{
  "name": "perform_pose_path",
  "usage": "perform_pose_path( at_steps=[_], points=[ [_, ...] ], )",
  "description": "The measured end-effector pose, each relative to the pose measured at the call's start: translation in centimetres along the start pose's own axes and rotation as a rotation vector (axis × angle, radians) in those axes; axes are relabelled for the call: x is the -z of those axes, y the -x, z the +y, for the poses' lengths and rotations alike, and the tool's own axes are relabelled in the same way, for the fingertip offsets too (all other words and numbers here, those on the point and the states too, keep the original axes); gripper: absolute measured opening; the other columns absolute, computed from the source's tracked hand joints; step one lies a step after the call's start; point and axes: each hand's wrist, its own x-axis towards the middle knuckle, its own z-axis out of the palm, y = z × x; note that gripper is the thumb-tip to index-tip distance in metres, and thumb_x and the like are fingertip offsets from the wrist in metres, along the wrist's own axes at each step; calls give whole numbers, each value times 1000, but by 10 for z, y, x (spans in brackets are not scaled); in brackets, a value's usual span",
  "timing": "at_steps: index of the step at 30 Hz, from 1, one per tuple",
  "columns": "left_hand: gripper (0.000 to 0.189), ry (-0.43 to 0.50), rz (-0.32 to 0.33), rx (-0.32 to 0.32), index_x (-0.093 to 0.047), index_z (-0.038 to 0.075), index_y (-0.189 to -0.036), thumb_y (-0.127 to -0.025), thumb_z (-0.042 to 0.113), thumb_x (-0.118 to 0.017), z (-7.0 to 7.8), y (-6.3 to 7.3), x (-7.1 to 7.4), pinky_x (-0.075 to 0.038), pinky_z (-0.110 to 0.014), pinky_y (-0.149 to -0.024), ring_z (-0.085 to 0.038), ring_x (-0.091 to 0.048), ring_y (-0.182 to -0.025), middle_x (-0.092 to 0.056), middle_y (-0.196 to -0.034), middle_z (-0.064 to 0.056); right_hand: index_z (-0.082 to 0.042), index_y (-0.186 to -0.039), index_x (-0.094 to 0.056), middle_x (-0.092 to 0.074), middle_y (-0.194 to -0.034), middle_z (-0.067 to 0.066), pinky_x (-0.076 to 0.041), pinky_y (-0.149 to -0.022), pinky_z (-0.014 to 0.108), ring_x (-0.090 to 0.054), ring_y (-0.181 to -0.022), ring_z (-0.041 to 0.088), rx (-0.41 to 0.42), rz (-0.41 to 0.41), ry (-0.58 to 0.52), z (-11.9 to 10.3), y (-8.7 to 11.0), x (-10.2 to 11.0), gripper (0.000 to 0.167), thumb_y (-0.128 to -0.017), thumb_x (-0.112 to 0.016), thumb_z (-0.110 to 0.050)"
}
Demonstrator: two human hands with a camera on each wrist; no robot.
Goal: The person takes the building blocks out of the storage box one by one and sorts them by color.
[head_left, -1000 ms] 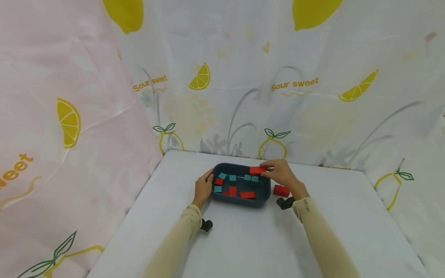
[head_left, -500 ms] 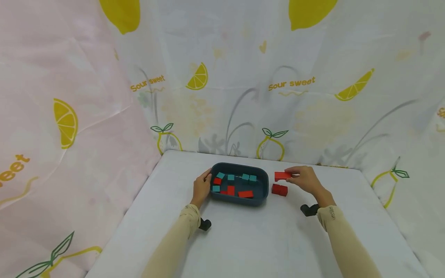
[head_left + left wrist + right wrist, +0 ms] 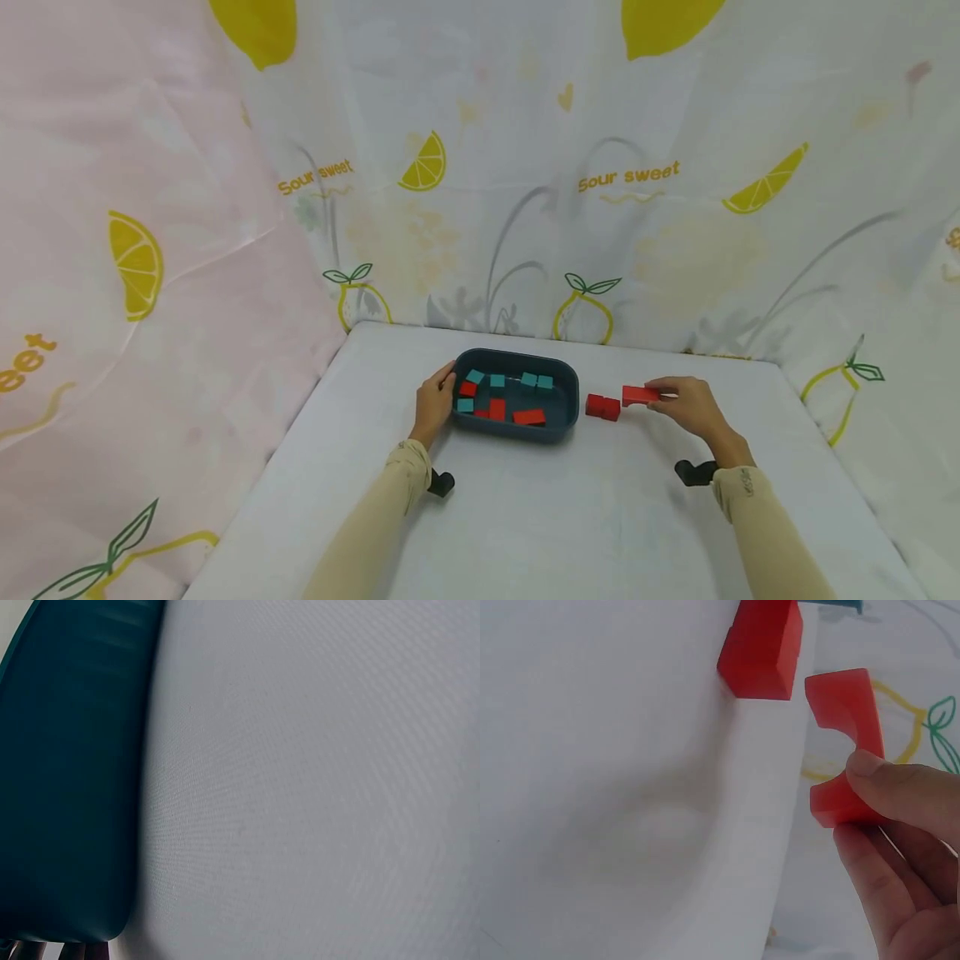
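Since a second ago, the right hand (image 3: 686,408) has gone from the far right corner of the dark teal, rounded rectangular tray (image 3: 558,435) out to the right, taking the bright red bridge-shaped block (image 3: 636,395) with the arched notch along. Left hand (image 3: 433,404) and tray have pretty much stayed put.

So right now the bridge block's held up over the white table (image 3: 547,517), right of the tray and well apart from it. The right hand has it pinched, thumb on one side by the notch and fingers on the other. Left hand is up against the tray's left end; can't tell if the fingers really hook round the rim or just press on it.

Between the tray and the bridge block, a pair of darker red blocks (image 3: 603,407) sits on the table, touching each other, just beside the tray. Inside the tray there are five small blue-green cubes (image 3: 497,381), four of them toward the far side and one near left, plus a few red blocks (image 3: 529,417), mostly along the near side.
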Motion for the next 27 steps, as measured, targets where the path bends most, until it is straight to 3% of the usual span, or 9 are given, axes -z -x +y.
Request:
perform_pose_path(
  at_steps=[18,27],
  points=[
    [35,2,7,9,-59,12,-136,-102,18,-53,0,-2,0,-39,-46,-107,-29,-51,-128,-57,-135,-12,5,-112,-70,-68,-110,24,-53,-86,51,-62,-106,43,-98,-68,-30,16,4,-21,32,-81,-74,0],
    [36,19,5,9,-58,11,-137,-102,18,-52,1,1,-1,-38,-48,-106,-31,-50,-128,-56,-136,-13,2,-113,-70,-67,-113,23,-50,-90,54,-60,-110,42,-169,-84,-56,23,10,-29,35,-81,-79,-8]
  ],
)
